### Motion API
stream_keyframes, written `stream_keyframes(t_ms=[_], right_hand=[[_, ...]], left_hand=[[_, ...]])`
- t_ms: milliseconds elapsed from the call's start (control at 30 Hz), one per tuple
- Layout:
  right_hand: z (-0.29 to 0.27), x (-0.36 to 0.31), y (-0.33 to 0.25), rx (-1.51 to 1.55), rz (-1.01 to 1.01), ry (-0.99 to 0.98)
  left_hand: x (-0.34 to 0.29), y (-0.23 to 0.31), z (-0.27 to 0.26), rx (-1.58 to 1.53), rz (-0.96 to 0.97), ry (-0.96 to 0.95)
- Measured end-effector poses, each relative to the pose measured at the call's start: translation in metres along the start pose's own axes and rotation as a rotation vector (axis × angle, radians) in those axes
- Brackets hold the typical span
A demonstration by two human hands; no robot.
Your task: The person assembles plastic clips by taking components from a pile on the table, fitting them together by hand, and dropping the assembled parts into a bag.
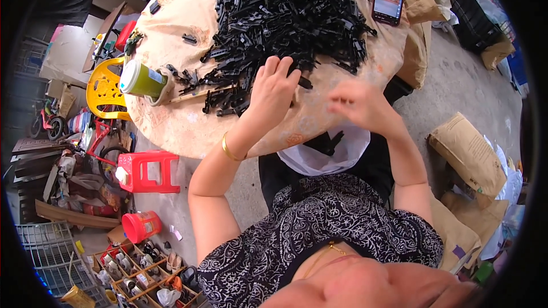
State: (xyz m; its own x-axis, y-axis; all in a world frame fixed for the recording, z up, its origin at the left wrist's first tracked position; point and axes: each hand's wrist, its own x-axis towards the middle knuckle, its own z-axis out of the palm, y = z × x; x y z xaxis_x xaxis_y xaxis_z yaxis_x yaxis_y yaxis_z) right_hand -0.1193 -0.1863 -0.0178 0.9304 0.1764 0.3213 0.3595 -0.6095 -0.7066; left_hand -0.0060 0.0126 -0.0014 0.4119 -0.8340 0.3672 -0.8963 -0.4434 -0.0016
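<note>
The heap of black plastic parts (285, 25) (long axes every way) lies mostly beyond the left hand (272, 91), farther from the blurred right hand (363, 105); whether either grips anything, I cannot tell

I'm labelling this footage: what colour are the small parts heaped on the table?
The small parts are black, showing best in the head view.

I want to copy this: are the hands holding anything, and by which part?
I can't tell. The left hand, at the black pieces, hides its palm; the right hand is blurred, showing no clear piece.
</note>
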Motion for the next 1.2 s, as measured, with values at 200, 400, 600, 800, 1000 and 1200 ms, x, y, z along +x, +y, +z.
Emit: stream_keyframes(t_ms=[200, 400, 600, 800, 1000, 1200], right_hand=[[0.026, 0.055, 0.027, -0.35, -0.15, 0.372], [0.018, 0.058, 0.031, -0.356, -0.135, 0.379], [0.017, 0.038, -0.003, 0.358, 0.089, 0.319], [0.024, 0.025, -0.013, 0.373, 0.139, 0.282], [0.014, 0.019, -0.018, -0.04, -0.069, 0.399], [0.013, 0.019, -0.007, 0.332, 0.032, 0.079]], left_hand=[[0.002, -0.001, 0.009, -0.069, -0.047, 0.071], [-0.012, 0.003, -0.002, -0.654, -0.447, 0.088], [-0.015, 0.006, 0.011, -1.404, -0.751, 0.09], [-0.019, 0.015, 0.004, -1.434, -0.641, 0.057], [-0.023, 0.023, -0.002, -1.142, -0.509, 0.178], [-0.023, 0.028, -0.009, -0.808, -0.238, 0.179]])
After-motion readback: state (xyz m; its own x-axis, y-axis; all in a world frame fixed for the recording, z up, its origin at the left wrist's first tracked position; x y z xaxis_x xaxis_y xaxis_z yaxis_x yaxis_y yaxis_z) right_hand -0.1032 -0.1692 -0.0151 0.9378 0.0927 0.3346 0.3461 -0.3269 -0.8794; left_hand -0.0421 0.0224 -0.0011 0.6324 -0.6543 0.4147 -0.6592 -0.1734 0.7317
